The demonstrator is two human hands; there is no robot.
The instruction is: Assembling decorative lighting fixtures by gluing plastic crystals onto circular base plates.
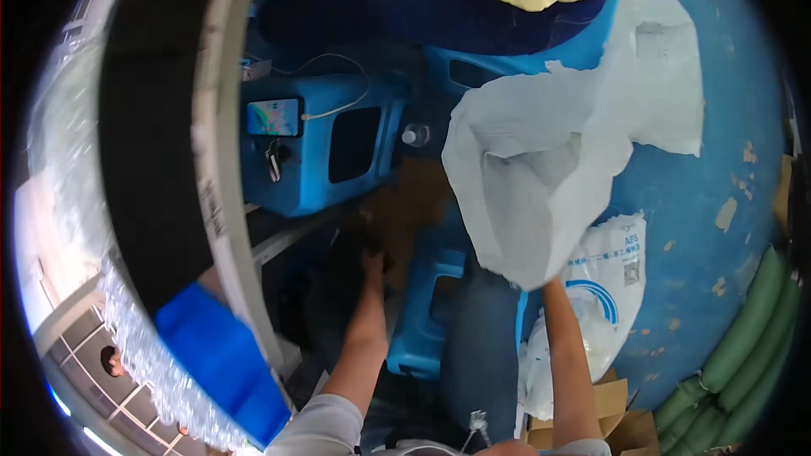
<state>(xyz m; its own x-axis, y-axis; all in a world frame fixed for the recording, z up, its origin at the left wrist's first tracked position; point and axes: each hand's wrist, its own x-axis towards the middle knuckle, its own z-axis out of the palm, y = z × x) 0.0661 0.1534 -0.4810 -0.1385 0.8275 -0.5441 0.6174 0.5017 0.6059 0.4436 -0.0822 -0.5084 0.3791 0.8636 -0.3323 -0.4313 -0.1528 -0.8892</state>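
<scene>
A large white woven sack, its mouth gaping toward me, stands to the right of centre. At its near lower edge is my right hand, gripping the sack, with the fingers mostly behind the material. Lower and to the left, my left hand reaches down into the dark space under the bench, near a brown cardboard sheet on the floor. Its fingers are dark and blurred, so what they hold, if anything, does not show. Below the sack lies a printed white plastic bag.
Left of me runs a workbench with a pale edge and a black mat. A phone and keys rest on a blue plastic stool. A bottle stands behind. Green sacks lie right; another person sits opposite.
</scene>
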